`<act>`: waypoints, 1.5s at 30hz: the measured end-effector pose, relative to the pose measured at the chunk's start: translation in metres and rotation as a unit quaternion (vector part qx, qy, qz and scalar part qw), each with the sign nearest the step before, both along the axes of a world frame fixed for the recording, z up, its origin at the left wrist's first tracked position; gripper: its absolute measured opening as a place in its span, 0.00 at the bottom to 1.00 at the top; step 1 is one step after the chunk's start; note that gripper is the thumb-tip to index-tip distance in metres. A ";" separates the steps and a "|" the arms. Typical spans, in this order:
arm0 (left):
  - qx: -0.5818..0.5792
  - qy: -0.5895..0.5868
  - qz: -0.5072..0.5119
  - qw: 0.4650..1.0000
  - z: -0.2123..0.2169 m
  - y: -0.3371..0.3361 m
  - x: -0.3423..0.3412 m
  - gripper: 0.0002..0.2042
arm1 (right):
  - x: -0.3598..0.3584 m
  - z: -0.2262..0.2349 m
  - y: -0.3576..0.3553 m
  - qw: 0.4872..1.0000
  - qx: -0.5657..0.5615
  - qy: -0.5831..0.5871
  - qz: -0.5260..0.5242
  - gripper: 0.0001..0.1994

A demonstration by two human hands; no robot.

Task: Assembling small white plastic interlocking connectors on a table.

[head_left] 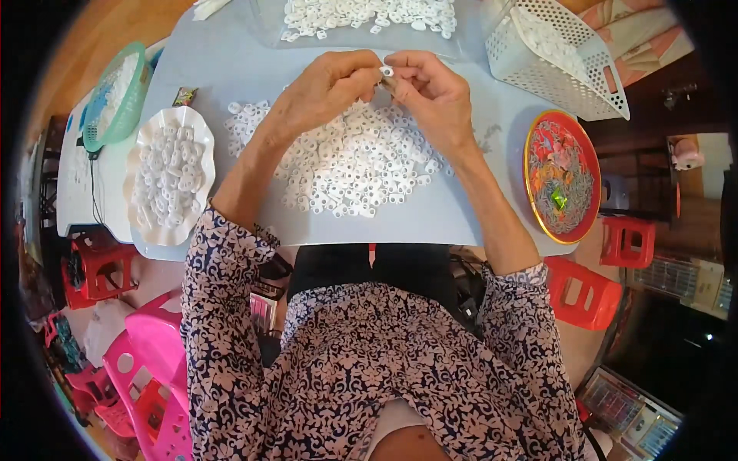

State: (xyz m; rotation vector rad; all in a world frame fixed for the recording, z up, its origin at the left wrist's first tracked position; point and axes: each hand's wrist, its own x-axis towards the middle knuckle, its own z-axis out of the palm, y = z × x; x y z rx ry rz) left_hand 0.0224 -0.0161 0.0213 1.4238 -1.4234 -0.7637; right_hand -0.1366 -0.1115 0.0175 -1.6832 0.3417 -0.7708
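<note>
My left hand (332, 86) and my right hand (437, 96) meet above the far half of the table, fingertips pinched together. Between them is a small white plastic piece (387, 71) with a dark spot in its middle. Whether a second small part is held there is hidden by the fingers. Below my hands spreads a loose pile of similar white pieces (350, 173), many with a dark centre. To the right lies a red round tray (528, 165) with a gold rim, holding many thin grey pieces, a few colourful wrappers among them.
At left, a white scalloped dish (135, 211) holds white pieces, near a small wrapper (184, 96). A green basket (141, 96) stands beyond. A clear tray (269, 34) and a white perforated basket (569, 86) hold more. Red stools (584, 296) and a pink chair (146, 338) flank me.
</note>
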 end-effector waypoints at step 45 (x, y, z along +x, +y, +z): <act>-0.033 0.084 0.112 0.990 -0.003 0.002 -0.035 0.14 | 0.001 -0.003 -0.001 0.963 -0.258 0.006 -0.081 0.14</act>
